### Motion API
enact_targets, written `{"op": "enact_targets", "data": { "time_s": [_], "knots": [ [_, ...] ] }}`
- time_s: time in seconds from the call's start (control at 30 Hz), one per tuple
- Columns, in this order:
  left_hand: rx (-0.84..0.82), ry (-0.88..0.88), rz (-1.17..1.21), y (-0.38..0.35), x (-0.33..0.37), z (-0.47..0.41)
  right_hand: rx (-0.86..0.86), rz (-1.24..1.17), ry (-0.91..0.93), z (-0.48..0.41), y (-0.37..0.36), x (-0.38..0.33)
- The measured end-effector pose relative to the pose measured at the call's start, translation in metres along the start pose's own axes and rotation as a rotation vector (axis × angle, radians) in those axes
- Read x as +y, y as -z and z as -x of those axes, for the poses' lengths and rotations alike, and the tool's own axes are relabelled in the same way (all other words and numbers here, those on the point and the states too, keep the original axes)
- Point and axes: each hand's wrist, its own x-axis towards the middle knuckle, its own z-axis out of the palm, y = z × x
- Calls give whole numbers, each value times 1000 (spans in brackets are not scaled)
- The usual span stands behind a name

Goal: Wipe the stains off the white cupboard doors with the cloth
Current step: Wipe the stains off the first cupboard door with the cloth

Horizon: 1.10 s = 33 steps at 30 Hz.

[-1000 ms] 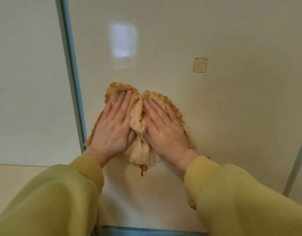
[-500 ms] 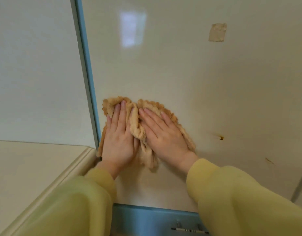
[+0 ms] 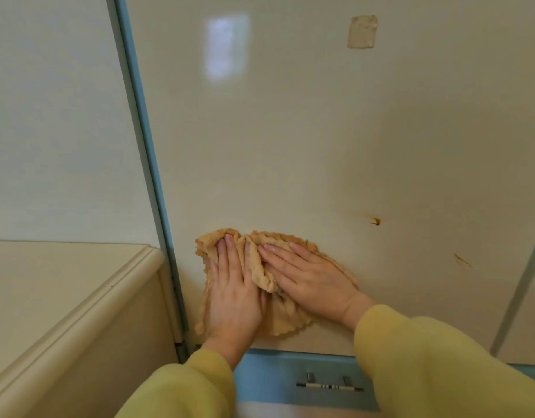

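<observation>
Flat, spread left hand (image 3: 234, 294) and right hand (image 3: 313, 279) press the soft, light, bunching cloth (image 3: 261, 267) against the slick door (image 3: 290, 146); palms hold it best.

Tan waffle-textured cloth (image 3: 272, 236), white cupboard door (image 3: 290, 146) with brown stains (image 3: 376, 220), blue frame (image 3: 145, 140).

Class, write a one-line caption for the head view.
Left hand and right hand press cloth to door; a stain at right.

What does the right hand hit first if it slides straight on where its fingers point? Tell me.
The bunched fold of the cloth, directly at the right hand fingertips; just past it, probably the left hand fingers.
</observation>
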Motion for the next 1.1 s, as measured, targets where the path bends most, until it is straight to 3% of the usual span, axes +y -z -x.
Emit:
{"op": "enact_targets", "data": {
  "time_s": [0.2,0.63,0.9,1.1],
  "knots": [
    [42,22,134,-1,59,-29,11,4,62,28,29,55],
    [112,-312,356,-2,202,-89,33,144,-74,145,88,162],
    [61,-541,636,-25,237,-75,75,82,-395,205,79,132],
    [-55,-710,631,-35,225,-43,33,3,-522,237,55,82]
  ]
}}
